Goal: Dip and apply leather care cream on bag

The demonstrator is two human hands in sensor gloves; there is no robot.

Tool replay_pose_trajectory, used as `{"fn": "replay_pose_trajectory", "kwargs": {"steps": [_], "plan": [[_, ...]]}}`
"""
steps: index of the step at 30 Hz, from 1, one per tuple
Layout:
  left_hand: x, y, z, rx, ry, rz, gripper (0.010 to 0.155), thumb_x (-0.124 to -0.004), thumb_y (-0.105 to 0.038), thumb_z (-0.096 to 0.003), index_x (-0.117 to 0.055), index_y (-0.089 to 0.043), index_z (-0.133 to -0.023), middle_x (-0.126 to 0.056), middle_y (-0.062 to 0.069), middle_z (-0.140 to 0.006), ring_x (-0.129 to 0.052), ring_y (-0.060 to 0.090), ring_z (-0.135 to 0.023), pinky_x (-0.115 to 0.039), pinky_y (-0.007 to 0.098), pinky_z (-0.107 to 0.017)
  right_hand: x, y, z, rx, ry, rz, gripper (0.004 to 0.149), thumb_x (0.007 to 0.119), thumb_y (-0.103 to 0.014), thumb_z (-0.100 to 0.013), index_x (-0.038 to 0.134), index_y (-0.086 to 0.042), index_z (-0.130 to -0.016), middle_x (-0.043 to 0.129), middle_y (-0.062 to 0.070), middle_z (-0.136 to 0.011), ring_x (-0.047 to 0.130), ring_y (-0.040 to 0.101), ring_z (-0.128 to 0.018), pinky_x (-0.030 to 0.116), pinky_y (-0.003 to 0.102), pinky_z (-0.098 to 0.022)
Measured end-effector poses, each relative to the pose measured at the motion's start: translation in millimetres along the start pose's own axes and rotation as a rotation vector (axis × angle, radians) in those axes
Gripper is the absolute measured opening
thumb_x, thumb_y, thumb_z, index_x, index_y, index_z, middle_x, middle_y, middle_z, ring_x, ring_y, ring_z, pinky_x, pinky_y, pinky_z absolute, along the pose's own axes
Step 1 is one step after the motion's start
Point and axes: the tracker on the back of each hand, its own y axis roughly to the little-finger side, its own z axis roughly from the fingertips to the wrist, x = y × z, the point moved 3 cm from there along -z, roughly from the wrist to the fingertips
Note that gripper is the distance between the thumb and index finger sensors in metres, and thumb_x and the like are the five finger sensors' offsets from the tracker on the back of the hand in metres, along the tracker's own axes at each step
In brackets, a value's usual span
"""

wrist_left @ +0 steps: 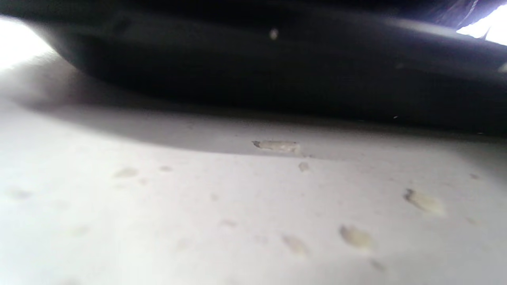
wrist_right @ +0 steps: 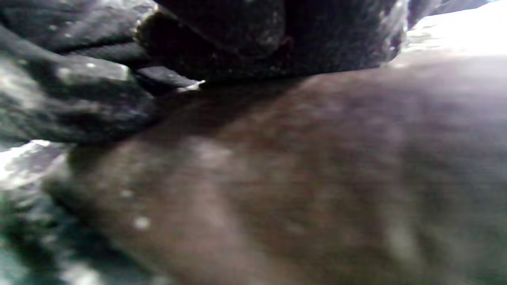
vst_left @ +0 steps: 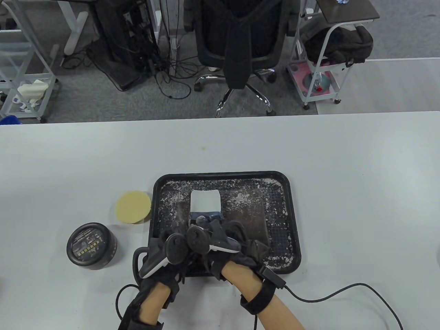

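On the black tray (vst_left: 295, 220), seen from above, the brown bag (vst_left: 252, 206) lies flat, with both hands at its near edge. The right hand (vst_left: 223, 240) is over the bag; the left hand (vst_left: 165, 254) sits beside it, nearer the closed cream jar (vst_left: 91, 245) and sponge (vst_left: 133, 207) to the left. Neither hand's grip is visible. The left wrist view shows only the tray's rim above the table (wrist_left: 198, 206). The right wrist view, blurred, seems to show gloved fingers (wrist_right: 79, 95) resting on brown leather.

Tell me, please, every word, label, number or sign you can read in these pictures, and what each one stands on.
Black cream jar, lid label: light print in several lines, too small and blurred to read.
Yellow round sponge: no text.
White square cloth in the black tray: no text.
Left and right wrist views: blurred, no text visible.
Nothing can be quoted.
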Motion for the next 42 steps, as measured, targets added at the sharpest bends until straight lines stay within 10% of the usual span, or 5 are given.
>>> {"fn": "replay_pose_trajectory", "kwargs": {"steps": [14,42], "plan": [[0,2,0,0.015,-0.001,-0.003,0.103,-0.073,-0.061,-0.0435,-0.014,-0.004,-0.105,-0.050,0.018,-0.110,-0.058,0.041,-0.100,-0.066,0.044,-0.064,5,-8,6,-0.112,-0.073,-0.049,0.051,0.079,-0.004,-0.047,0.076,-0.020,-0.095,0.066,0.019,-0.104,0.059,0.055,-0.095,0.053,0.067,-0.066],[-1,0,0,0.016,0.009,-0.018,0.079,-0.071,-0.059,-0.0452,-0.050,-0.018,-0.110,-0.050,0.018,-0.110,-0.058,0.041,-0.100,-0.066,0.045,-0.064,-9,84,72,0.155,-0.107,0.020,0.050,0.079,-0.002,-0.046,0.076,-0.017,-0.094,0.069,0.024,-0.101,0.065,0.059,-0.091,0.058,0.069,-0.062]]}}
